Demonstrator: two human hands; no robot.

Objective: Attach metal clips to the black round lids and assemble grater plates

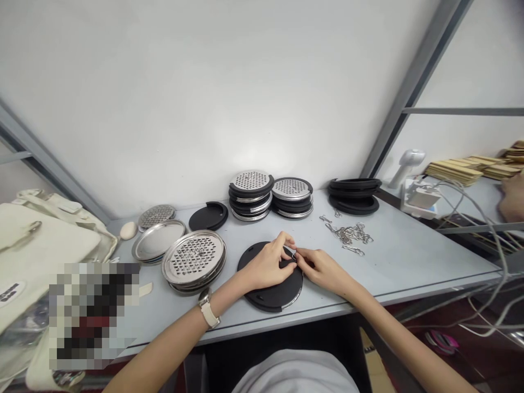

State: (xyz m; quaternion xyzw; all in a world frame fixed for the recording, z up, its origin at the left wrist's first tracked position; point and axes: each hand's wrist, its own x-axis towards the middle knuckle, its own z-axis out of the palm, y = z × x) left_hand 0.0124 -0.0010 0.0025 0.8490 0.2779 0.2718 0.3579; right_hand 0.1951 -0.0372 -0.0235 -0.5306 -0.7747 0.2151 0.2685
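A round black disc (270, 292) with a metal rim lies near the table's front edge. My left hand (272, 265) rests over its upper part, fingers curved and partly apart, thumb and fingertips near the disc's right edge. My right hand (321, 267) pinches a small metal piece (293, 255) at that edge; it looks like a clip, mostly hidden by the fingertips. Right of the hands is a loose pile of metal clips (352, 233). Left of them stands a stack of perforated metal discs (194, 259), beside a stack of plain metal discs (159, 241).
Behind are two stacks of grater discs (251, 185) (292, 189), a black disc (208, 216) and stacked black covers (354, 194). A cream bag (49, 234) sits at the left. White cables (497, 245) hang at the right, near another person's hand (512, 197).
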